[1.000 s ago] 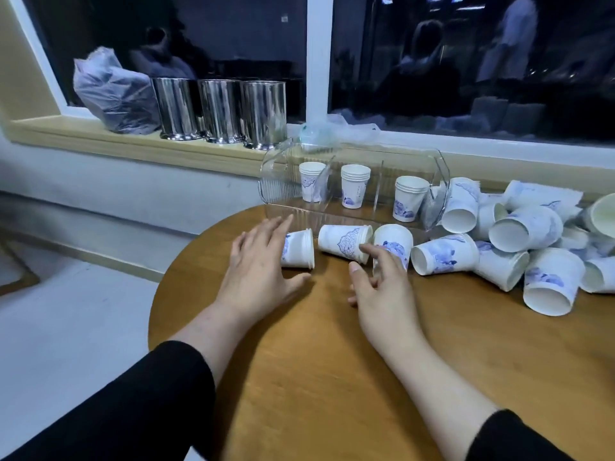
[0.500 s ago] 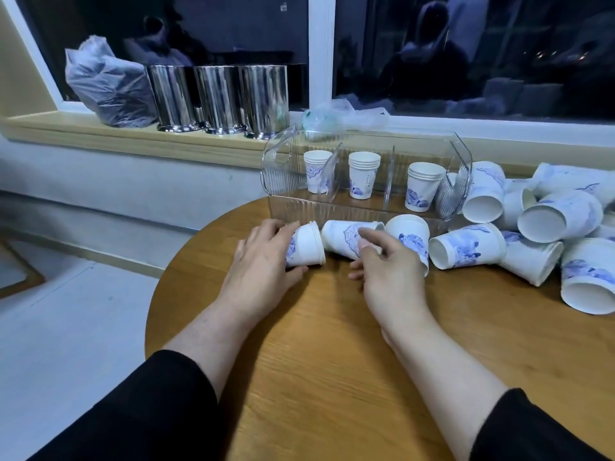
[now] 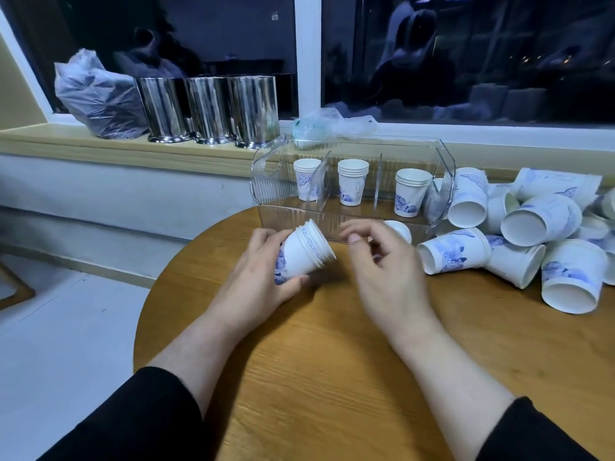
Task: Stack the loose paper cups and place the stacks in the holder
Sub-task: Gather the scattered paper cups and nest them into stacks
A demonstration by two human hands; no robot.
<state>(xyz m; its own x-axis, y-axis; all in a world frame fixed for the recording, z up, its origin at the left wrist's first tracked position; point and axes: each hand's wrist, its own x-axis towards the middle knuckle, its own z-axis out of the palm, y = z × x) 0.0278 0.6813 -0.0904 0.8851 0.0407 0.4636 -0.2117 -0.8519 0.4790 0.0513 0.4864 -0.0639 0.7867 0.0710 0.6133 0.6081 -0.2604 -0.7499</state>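
My left hand (image 3: 256,281) grips a small stack of white paper cups with blue flowers (image 3: 301,252), tilted with the rims up and to the right. My right hand (image 3: 386,271) hovers just right of it, fingers loosely curled and blurred, holding nothing. One loose cup (image 3: 399,229) lies behind that hand. The clear plastic holder (image 3: 266,181) stands at the table's far edge with three short stacks: left (image 3: 304,179), middle (image 3: 352,181), right (image 3: 411,191). A heap of loose cups (image 3: 532,234) lies on its side at the right.
The round wooden table (image 3: 332,361) drops off to the floor on the left. On the window sill behind stand three steel canisters (image 3: 209,109), a grey plastic bag (image 3: 96,98) and a crumpled clear bag (image 3: 326,124).
My left hand has lifted its cup off the table; it now holds a stack with several rims. The cup that lay between my hands is gone from the table. My right hand has let go.
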